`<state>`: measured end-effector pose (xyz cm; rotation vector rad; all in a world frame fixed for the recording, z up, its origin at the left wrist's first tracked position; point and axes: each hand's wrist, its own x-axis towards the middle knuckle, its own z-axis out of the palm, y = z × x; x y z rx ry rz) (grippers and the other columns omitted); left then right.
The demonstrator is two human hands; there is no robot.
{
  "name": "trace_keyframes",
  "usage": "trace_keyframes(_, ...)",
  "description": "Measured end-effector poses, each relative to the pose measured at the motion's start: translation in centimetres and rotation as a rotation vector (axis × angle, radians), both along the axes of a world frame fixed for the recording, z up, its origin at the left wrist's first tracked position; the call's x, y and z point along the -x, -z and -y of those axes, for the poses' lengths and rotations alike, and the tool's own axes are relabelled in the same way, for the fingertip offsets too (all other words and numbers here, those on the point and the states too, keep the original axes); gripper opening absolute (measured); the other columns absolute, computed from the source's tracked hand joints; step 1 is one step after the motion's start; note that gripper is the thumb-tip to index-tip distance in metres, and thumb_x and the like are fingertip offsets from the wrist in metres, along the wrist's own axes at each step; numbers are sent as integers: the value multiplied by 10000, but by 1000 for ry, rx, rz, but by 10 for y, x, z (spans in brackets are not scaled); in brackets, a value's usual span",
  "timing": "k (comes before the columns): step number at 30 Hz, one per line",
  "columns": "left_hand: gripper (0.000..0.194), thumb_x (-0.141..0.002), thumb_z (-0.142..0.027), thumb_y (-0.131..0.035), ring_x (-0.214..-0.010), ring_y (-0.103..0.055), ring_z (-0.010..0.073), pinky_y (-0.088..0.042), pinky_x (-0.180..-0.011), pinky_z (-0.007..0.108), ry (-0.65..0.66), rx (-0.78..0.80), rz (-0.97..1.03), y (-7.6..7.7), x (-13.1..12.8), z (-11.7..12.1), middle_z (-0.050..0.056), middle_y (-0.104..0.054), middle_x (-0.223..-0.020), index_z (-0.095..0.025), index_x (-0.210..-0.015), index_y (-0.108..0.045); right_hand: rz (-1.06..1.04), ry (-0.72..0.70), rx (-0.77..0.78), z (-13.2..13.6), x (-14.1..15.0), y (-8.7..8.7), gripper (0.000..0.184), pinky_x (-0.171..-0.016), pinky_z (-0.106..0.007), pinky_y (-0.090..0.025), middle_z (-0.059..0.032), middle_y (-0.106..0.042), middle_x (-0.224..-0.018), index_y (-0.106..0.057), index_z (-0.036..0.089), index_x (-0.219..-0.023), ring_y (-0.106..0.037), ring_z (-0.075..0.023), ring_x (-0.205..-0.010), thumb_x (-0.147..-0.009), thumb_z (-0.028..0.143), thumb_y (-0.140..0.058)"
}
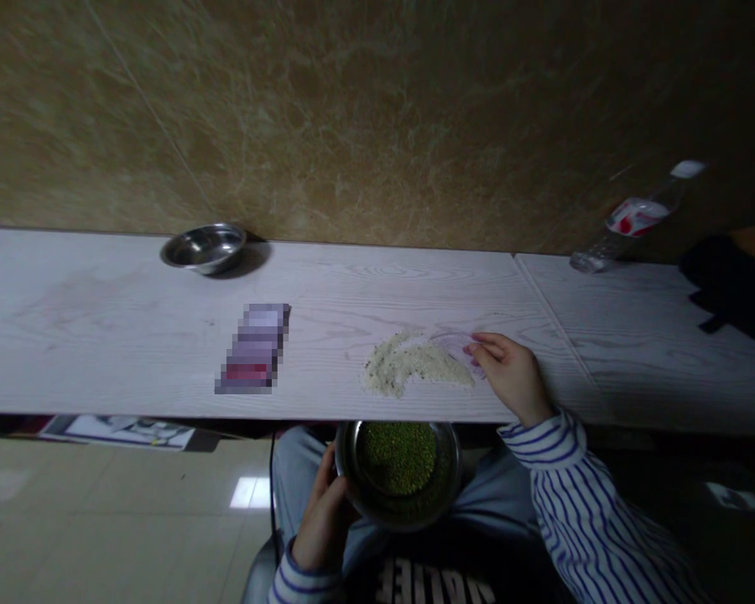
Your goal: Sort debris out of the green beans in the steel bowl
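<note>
My left hand (328, 509) is closed on the left rim of a steel bowl (451, 470), which it holds over my lap just below the table's front edge. Green mung beans (398, 457) cover the bottom of this bowl. On the tabletop, my right hand (511, 372) pinches a thin, see-through, slightly pinkish plastic piece (458, 342) with a rounded edge; its exact kind is unclear. The piece lies against the right end of a spread heap of white rice-like grains (408, 362). Small dark specks are scattered among these grains.
Toward the wall, another steel bowl (206, 250) stands at the back left. A pixelated flat rectangular object (252, 348) lies left of the grains. A clear bottle (635, 216) with a white cap stands at the back right, near a dark item (726, 281). The table (327, 377) meets a marbled wall.
</note>
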<state>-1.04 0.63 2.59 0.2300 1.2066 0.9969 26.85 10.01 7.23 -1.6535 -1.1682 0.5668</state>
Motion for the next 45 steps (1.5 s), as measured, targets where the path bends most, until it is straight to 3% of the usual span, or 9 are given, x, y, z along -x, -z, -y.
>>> trace_keyframes(4, 829, -584, -180, -672, -629, -542, 172, -437, -547, 279, 12, 15, -13, 3, 2, 1, -11, -621, -724, -225, -1386, -465, -91, -52, -31, -4, 5, -1, 302, -604, -324, -607, -97, -782, -785, -720, 156, -881, -750, -230, -688, -728, 416, -714)
trace_keyframes(17, 853, -563, -154, -722, -736, -631, 215, -469, -550, 283, -19, 7, 63, -1, 1, -1, 71, -710, -961, -210, -1370, -450, -139, -179, 19, -11, 19, -8, 279, -662, -344, -614, -93, -778, -796, -719, 171, -884, -756, -241, -756, -733, 406, -717)
trace_keyframes(24, 790, -557, -152, -699, -634, -565, 176, -463, -536, 275, -7, -1, 39, -6, -2, -2, -9, -634, -734, -201, -1316, -486, -127, -227, 5, -8, 30, -10, 279, -708, -351, -617, -89, -778, -831, -732, 186, -889, -755, -241, -793, -748, 425, -703)
trace_keyframes(27, 800, -552, -153, -691, -678, -577, 189, -476, -550, 283, -10, -1, 41, -7, -2, -2, 11, -646, -797, -212, -1325, -495, -108, -253, 8, -4, 33, -12, 273, -750, -367, -616, -92, -779, -866, -737, 193, -898, -752, -246, -825, -762, 425, -689)
trace_keyframes(35, 769, -584, -161, -695, -703, -606, 208, -495, -570, 312, 1, -26, 60, -7, -4, 0, 60, -701, -900, -176, -1324, -485, -50, -132, -25, 16, 16, -18, 294, -744, -378, -613, -105, -780, -851, -734, 170, -929, -755, -259, -805, -777, 416, -683)
trace_keyframes(41, 753, -581, -122, -639, -572, -530, 145, -444, -510, 257, 31, -27, 38, -2, -5, 0, -10, -649, -722, -181, -1317, -491, 28, -78, 7, 29, 11, -15, 291, -779, -400, -610, -115, -783, -881, -731, 159, -966, -753, -265, -829, -799, 383, -649)
trace_keyframes(45, 776, -603, -154, -680, -596, -551, 147, -443, -521, 254, 9, -29, 58, -1, -5, 2, -2, -659, -768, -203, -1348, -469, -1, -87, 24, 31, 17, -11, 313, -774, -402, -613, -125, -784, -876, -732, 149, -956, -755, -268, -809, -787, 399, -651)
